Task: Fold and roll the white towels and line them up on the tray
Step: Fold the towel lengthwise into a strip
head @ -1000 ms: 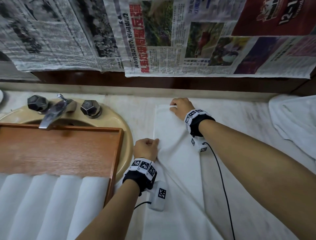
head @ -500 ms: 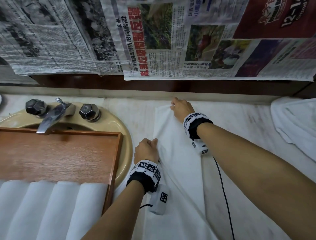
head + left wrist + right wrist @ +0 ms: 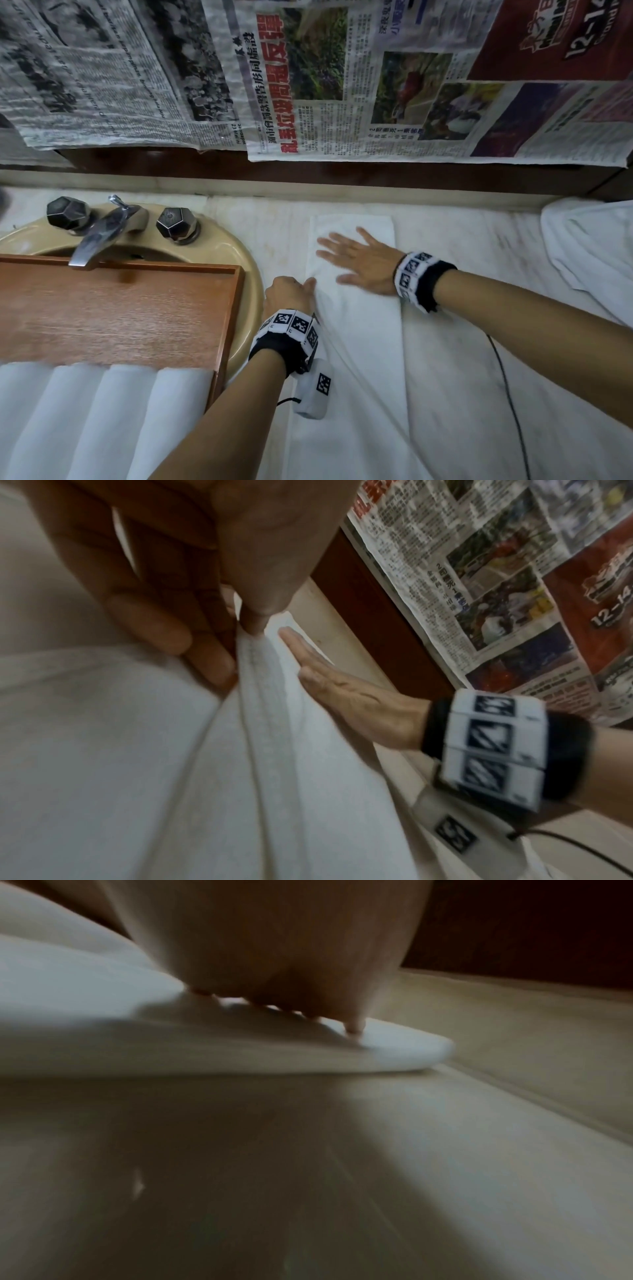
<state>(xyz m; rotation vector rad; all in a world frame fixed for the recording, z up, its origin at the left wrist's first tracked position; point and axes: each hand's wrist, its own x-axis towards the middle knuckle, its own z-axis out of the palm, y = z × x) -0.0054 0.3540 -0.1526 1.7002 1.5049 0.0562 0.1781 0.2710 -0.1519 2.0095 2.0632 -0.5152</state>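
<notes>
White towel (image 3: pixel 356 329) | near end cut off | left hand (image 3: pixel 289 291) grip seemingly pinching

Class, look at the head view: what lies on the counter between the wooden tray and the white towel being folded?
The beige sink's rim and the left hand, which pinches the folded white towel's edge.

My head camera looks steeply down and forward over the pale marble counter (image 3: pixel 455 260) toward the newspaper-covered back wall (image 3: pixel 308 78), taking in both forearms. My left wrist camera sits low and close, facing along the fingers toward that wall, and shares with the head view the long folded white towel (image 3: pixel 274 750), my flat right hand (image 3: pixel 346 699) and the newspaper. My right wrist camera skims the counter, blurred and dim, showing the towel's far end.
</notes>
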